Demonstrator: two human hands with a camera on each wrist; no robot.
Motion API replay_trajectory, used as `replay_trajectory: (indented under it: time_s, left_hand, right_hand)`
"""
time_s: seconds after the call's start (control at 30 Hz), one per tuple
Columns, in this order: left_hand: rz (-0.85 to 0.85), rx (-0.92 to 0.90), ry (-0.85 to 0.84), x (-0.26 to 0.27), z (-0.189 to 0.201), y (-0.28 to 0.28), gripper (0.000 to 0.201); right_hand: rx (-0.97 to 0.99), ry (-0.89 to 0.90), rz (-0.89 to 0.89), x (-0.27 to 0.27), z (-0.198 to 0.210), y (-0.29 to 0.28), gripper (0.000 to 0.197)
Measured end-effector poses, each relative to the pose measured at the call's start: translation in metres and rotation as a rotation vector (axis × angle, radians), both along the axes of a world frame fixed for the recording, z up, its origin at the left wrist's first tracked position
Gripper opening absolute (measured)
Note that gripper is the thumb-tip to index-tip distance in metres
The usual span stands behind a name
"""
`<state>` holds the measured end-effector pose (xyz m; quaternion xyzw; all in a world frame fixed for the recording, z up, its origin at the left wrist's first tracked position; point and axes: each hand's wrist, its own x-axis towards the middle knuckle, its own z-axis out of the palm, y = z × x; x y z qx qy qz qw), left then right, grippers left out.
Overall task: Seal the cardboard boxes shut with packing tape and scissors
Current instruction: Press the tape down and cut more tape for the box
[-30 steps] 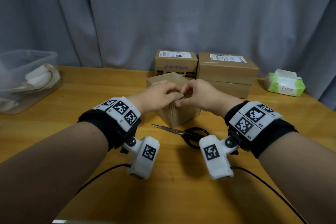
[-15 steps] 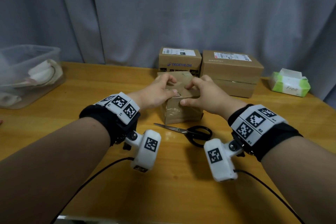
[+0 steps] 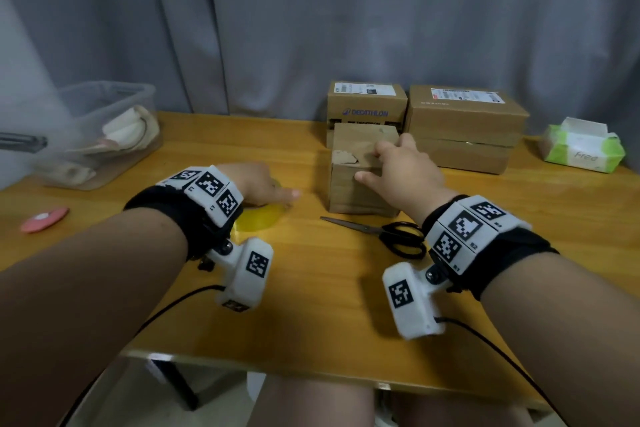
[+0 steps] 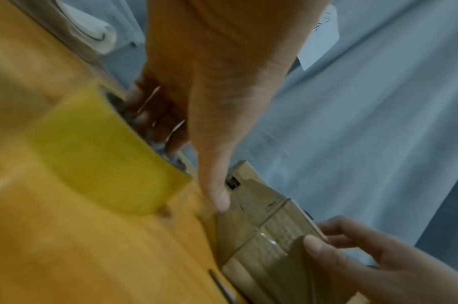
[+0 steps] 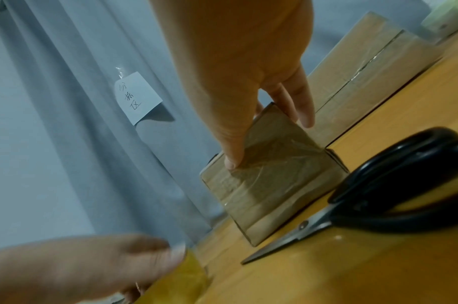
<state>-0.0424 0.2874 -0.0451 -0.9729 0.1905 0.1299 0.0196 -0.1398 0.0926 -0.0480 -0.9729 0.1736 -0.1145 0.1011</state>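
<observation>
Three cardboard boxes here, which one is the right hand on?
The small plain box in front, by the scissors: the right hand holds its top. The Decathlon box and the wider labelled box stand behind, untouched.

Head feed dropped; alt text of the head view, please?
The right hand holds the small cardboard box while the left hand grips the yellow tape roll beside it. Black-handled scissors lie on the table before the box.

The wooden table (image 3: 311,305) is gleaming with smooth varnish. The cardboard box (image 3: 360,184) is showing matt brown board under glossy clear film. The scissors (image 3: 381,232) are pairing bare metal blades with shiny black handles, probably plastic. The tape roll (image 3: 259,218) is looking slick and translucent.
</observation>
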Motion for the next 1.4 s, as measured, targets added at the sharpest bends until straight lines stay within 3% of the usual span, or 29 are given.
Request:
replay_trajectory:
  time_s: [0.03, 0.1, 0.2, 0.3, 0.4, 0.5, 0.63, 0.8, 0.87, 0.97, 1.07, 1.17, 1.3, 1.4]
  left_hand:
    - [-0.027, 0.068, 0.073, -0.005, -0.003, 0.005, 0.083]
    - [-0.105, 0.052, 0.038, -0.008, -0.01, 0.01, 0.066]
    - [-0.14, -0.311, -0.103, -0.008, -0.011, 0.014, 0.058]
    - [-0.21, -0.775, -0.125, -0.017, 0.013, 0.013, 0.034]
    - [-0.307, -0.977, -0.069, -0.03, 0.037, 0.011, 0.004]
    - [-0.362, -0.972, -0.044, -0.036, 0.049, 0.009, 0.011]
    - [-0.361, -0.958, -0.072, -0.036, 0.056, 0.008, 0.012]
    - [-0.312, -0.995, -0.127, -0.029, 0.058, 0.01, 0.028]
    - [-0.319, -1.001, -0.144, -0.029, 0.059, 0.008, 0.033]
    - [-0.333, -0.98, -0.186, -0.029, 0.06, 0.006, 0.036]
    - [-0.346, -1.048, -0.261, -0.027, 0.061, 0.008, 0.038]
    - [-0.376, -1.156, -0.213, -0.026, 0.063, 0.01, 0.04]
    - [-0.347, -0.948, -0.287, -0.007, 0.056, 0.017, 0.05]
    - [-0.318, -0.757, -0.346, 0.008, 0.044, 0.016, 0.052]
  right_hand:
    - [-0.002, 0.006, -0.013, -0.001, 0.0, 0.003, 0.048]
    - [-0.064, 0.022, -0.049, -0.004, 0.003, 0.008, 0.047]
    - [-0.095, -0.2, -0.032, -0.007, 0.008, 0.013, 0.043]
    - [0.325, -0.44, 0.186, -0.007, 0.018, 0.021, 0.048]
    - [0.678, -0.308, 0.35, -0.006, 0.033, 0.03, 0.067]
    - [0.8, -0.304, 0.414, -0.003, 0.047, 0.036, 0.041]
    - [0.74, -0.369, 0.331, 0.0, 0.059, 0.04, 0.014]
    - [0.723, -0.329, 0.38, -0.001, 0.069, 0.045, 0.008]
    - [0.746, -0.316, 0.373, 0.0, 0.069, 0.047, 0.014]
    - [0.634, -0.347, 0.362, 0.001, 0.071, 0.047, 0.012]
    - [0.517, -0.443, 0.261, 0.005, 0.074, 0.039, 0.021]
    - [0.61, -0.443, 0.193, 0.008, 0.07, 0.029, 0.026]
    - [0.808, -0.391, 0.142, 0.009, 0.065, 0.022, 0.029]
    - [0.812, -0.343, 0.079, 0.01, 0.062, 0.018, 0.024]
